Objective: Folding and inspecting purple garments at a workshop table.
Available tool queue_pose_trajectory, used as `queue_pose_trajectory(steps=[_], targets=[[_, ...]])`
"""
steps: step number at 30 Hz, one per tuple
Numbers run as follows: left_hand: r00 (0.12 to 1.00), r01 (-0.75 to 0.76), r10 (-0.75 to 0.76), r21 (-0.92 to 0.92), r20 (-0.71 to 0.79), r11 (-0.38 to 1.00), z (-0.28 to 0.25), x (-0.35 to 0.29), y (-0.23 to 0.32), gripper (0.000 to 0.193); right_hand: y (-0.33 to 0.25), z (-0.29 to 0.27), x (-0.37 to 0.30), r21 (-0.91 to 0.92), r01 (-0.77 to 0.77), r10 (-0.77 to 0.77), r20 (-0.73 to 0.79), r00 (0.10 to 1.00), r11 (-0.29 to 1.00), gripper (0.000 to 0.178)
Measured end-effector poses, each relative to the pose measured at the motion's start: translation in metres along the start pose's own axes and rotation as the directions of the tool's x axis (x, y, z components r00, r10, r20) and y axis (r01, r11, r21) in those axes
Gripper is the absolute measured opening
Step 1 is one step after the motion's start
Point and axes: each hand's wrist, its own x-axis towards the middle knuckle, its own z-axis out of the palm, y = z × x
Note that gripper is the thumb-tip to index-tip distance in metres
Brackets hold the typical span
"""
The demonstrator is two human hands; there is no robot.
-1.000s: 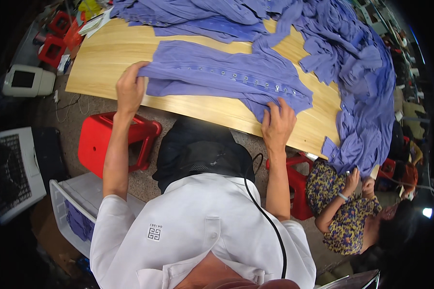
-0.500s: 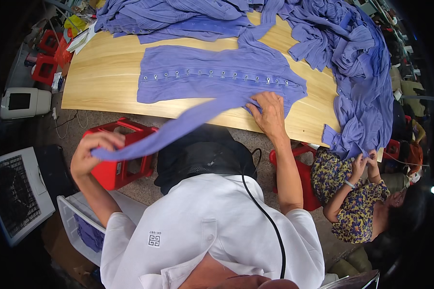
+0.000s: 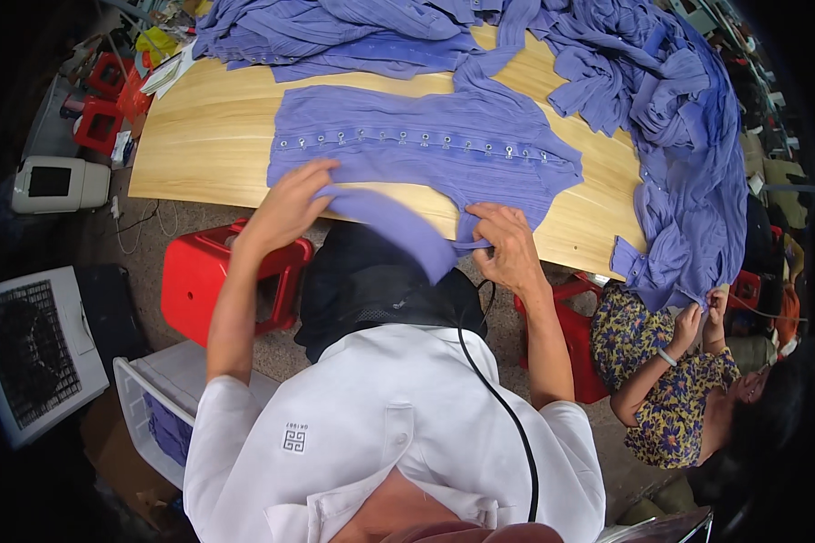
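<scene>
A purple ribbed top (image 3: 407, 122) lies flat on the table, a row of metal fasteners along its middle. Its near sleeve (image 3: 394, 222) is blurred and sags past the table's front edge between my hands. My left hand (image 3: 290, 204) is at the sleeve's cuff end, close to the hem, its fingers closed on the cloth. Near the armhole, my right hand (image 3: 505, 240) pinches the sleeve's upper part at the table edge. The other sleeve (image 3: 484, 68) stretches away on the far side.
Piles of purple garments (image 3: 335, 36) cover the back and right of the wooden table (image 3: 199, 136). At the right, a co-worker (image 3: 670, 380) handles purple cloth. Red stools (image 3: 195, 285), a laptop (image 3: 36, 348) and a white bin (image 3: 136, 398) stand around me.
My left hand has swung from the far left over to the table beside the hem, bringing the cuff end along. The sleeve has gone from stretched to sagging. My right hand stays near the armhole.
</scene>
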Motion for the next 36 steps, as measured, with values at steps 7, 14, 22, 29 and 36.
queue_pose_trajectory(steps=[7,14,22,29,36], targets=[[0.971,0.118,-0.117,-0.009,-0.21,0.993,0.033,-0.031,-0.062,0.019,0.02,0.009,-0.022,0.323,-0.127,0.162,-0.082,0.983,0.938,0.016],[0.907,0.309,-0.386,-0.356,-0.17,0.882,0.015,-0.049,-0.092,0.027,0.036,0.019,-0.025,0.583,-0.383,0.459,0.021,0.888,0.716,0.019],[0.967,0.244,-0.248,-0.518,0.063,0.82,-0.048,-0.039,-0.055,0.033,-0.016,-0.017,-0.002,-0.017,-0.116,0.117,0.107,0.987,0.993,0.038],[0.837,-0.097,0.532,-0.922,0.128,0.375,-0.105,-0.042,0.007,0.051,-0.019,-0.005,-0.014,-0.233,-0.065,0.084,0.074,0.994,0.97,0.047],[0.944,-0.253,0.222,-0.967,-0.243,0.017,-0.084,-0.026,0.011,0.042,0.022,-0.003,-0.019,0.616,-0.291,0.302,0.09,0.949,0.732,0.021]])
